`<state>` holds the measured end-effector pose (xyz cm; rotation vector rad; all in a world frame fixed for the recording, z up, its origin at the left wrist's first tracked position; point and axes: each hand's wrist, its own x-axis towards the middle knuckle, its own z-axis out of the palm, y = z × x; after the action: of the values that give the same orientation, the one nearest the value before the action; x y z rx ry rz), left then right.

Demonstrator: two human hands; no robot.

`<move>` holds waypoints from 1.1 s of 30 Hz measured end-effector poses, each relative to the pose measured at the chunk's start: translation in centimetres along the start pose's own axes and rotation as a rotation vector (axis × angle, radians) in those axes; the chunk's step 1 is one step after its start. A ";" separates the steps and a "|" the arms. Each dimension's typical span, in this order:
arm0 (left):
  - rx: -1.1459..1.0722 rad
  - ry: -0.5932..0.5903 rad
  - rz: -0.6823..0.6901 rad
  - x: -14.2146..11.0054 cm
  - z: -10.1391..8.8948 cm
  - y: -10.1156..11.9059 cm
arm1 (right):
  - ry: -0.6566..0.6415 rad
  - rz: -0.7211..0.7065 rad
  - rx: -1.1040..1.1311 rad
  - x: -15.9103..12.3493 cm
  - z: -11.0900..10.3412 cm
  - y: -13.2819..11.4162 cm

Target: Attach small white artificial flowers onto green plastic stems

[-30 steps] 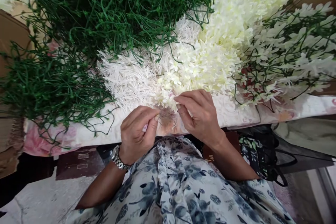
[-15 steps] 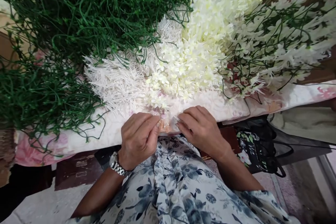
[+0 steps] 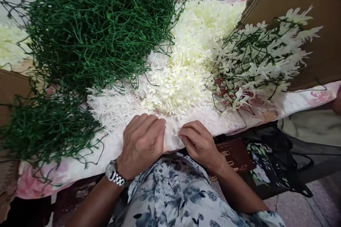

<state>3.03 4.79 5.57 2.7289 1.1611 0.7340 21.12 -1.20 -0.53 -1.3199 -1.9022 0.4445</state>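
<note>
Both my hands are at the near edge of a cloth-covered table. My left hand (image 3: pixel 144 142), wearing a metal wristwatch (image 3: pixel 114 174), is closed with its thumb against the curled fingers; what it holds, if anything, is hidden. A short gap to the right, my right hand (image 3: pixel 199 143) is closed in a pinch, with a small whitish bit at the fingertips too faint to name. Just beyond my hands lie a heap of pale yellow-white artificial flower heads (image 3: pixel 181 81) and a pile of thin white spiky pieces (image 3: pixel 113 108).
A big mound of green plastic stems (image 3: pixel 106 25) rises at the back left, with a smaller green pile (image 3: pixel 50 127) nearer. White flowers on green stems (image 3: pixel 261 60) lean by a cardboard box (image 3: pixel 314 35) at right. The floral cloth (image 3: pixel 34 181) covers the table. Below is a dark floral bag (image 3: pixel 261 170).
The view has shifted, so the piles sit lower and more of the wall and box shows. My hands remain close together at the table edge, still closed.
</note>
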 end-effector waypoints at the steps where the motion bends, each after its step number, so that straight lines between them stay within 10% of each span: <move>1: 0.033 -0.042 0.024 0.5 0.1 0.3 | 0.019 0.004 0.028 -0.1 0.0 0.1; 14: 0.285 -0.285 0.206 3.9 5.3 2.4 | 0.210 0.210 0.368 -0.5 -1.4 1.6; 33: 0.396 -0.219 0.072 3.3 4.4 1.8 | 0.082 0.089 -0.022 -0.4 -2.1 3.3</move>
<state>8.28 6.27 3.45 3.0812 1.2786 0.2148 24.91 -0.50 -1.47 -1.4205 -1.7912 0.4093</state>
